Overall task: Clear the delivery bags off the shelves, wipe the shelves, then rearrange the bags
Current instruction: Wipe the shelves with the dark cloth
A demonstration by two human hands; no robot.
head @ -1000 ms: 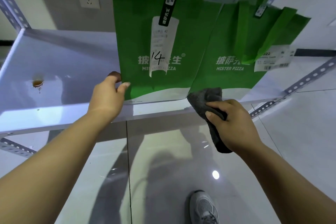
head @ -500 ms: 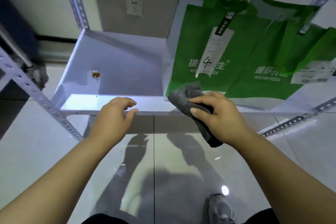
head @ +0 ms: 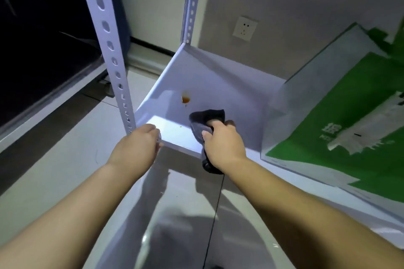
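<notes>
A white metal shelf [head: 209, 85] runs across the middle, with an orange-brown stain [head: 185, 100] on its left part. My right hand [head: 223, 144] grips a dark grey cloth [head: 204, 121] just over the shelf's front edge, a little below and right of the stain. My left hand [head: 137, 146] rests at the shelf's front edge by the left corner, its fingers curled over the rim. A green and white delivery bag [head: 341, 122] stands on the right part of the shelf, blurred by motion.
A perforated white upright [head: 109, 46] rises at the shelf's front left corner, and another [head: 192, 0] at the back. A wall socket [head: 244, 28] sits behind the shelf. Glossy grey floor tiles [head: 54, 159] lie below. A dark unit [head: 39, 50] stands to the left.
The view has swung left, so the bags slid to the right edge. My right hand carried the cloth left toward the stain. My left hand dropped from the bag to the shelf's front edge.
</notes>
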